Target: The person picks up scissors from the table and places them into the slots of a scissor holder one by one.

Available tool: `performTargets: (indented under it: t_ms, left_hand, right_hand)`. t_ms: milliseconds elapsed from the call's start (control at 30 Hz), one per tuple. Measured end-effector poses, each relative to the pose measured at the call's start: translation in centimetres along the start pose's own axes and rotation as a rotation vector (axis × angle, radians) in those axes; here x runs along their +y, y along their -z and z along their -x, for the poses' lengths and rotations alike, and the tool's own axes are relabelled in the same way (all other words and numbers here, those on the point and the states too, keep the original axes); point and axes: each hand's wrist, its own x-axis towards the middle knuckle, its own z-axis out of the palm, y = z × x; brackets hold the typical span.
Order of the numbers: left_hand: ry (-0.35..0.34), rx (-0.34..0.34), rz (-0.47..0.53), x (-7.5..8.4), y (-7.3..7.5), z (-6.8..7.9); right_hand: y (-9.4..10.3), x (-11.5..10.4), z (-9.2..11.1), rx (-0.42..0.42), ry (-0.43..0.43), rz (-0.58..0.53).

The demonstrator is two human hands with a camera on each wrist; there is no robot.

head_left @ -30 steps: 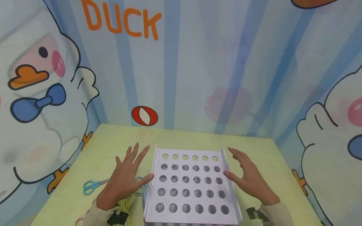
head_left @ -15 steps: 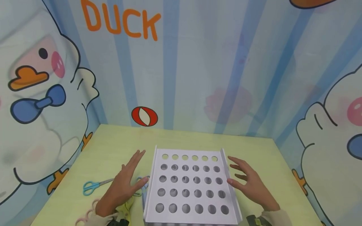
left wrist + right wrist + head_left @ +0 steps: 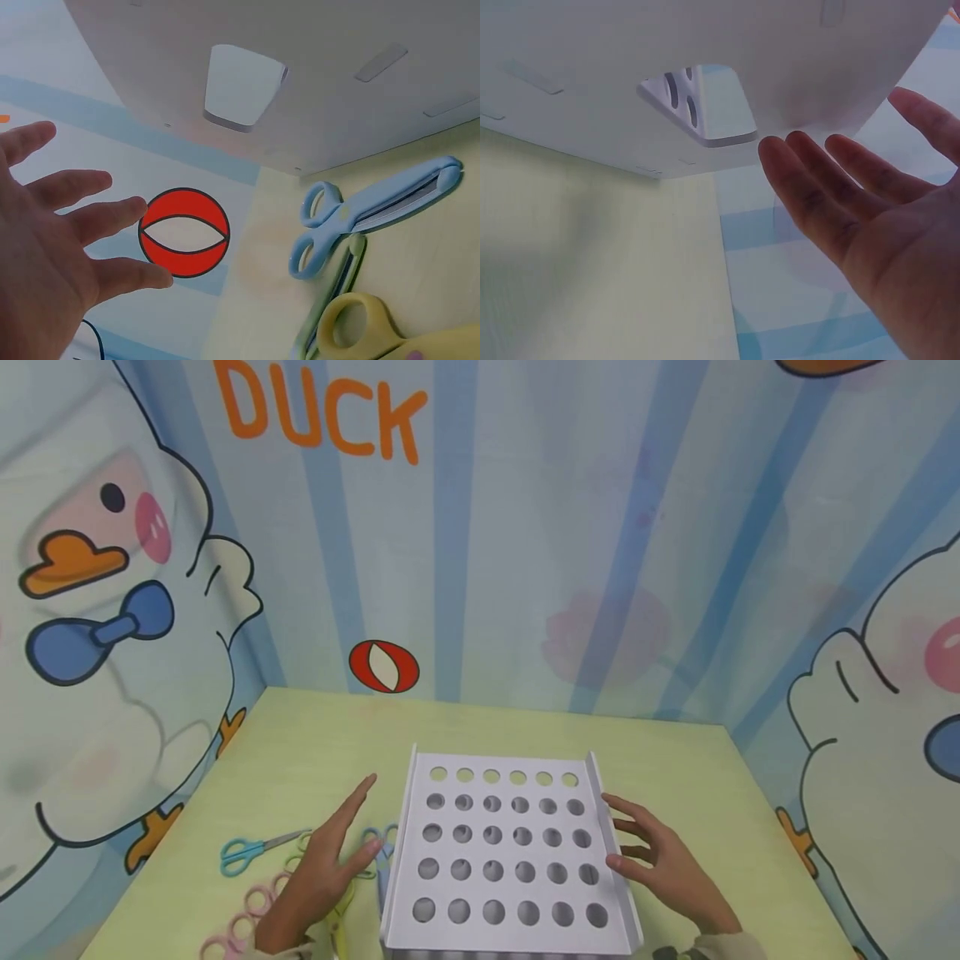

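Near edge, mid-counter: white holed box [image 3: 507,852], rows of round holes across its top face, five rows of six. Raised lips run along left and right sides. Plain white, no damage seen. Far row of holes shows yellowish surface, the others mostly grey inside. Each side wall has a big cutout [image 3: 244,86] plus small slots.

Near left, pink handles [image 3: 250,913] and yellow scissors [image 3: 337,927] lie close to the left forearm.

Left hand [image 3: 324,862] hovers left of the box, fingers wide, holding nothing, apart from the wall. Right hand [image 3: 663,853] is at the right wall, fingers spread and slightly bent, gripping nothing; can't tell if the tips touch.

Step looks like positioning or steadying the box, box probably set down. If it is to be shifted again, next move calls for both hands closing evenly on the side walls.

Slightly farther left: light-blue scissors [image 3: 352,217] just beside the left wall, green scissors [image 3: 326,307] next to them, teal scissors [image 3: 255,850] farther left. Then bare counter [image 3: 352,718], and a striped backdrop [image 3: 517,527] with duck prints.
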Motion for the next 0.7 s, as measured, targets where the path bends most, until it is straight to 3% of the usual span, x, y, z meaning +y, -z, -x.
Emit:
performTargets:
  t_ms: [200,500,700]
  left_hand:
    - [-0.029,0.03,0.022,-0.2,-0.4,0.5]
    - [-0.03,0.047,0.081,-0.9,-1.0,1.8]
    - [0.035,0.047,0.156,-1.8,-0.8,2.7]
  right_hand:
    - [-0.3,0.9,0.3,-0.02,0.027,-0.056]
    - [-0.7,1.4,0.5,-0.041,0.002,-0.14]
    - [-0.9,1.7,0.6,-0.038,0.057,-0.19]
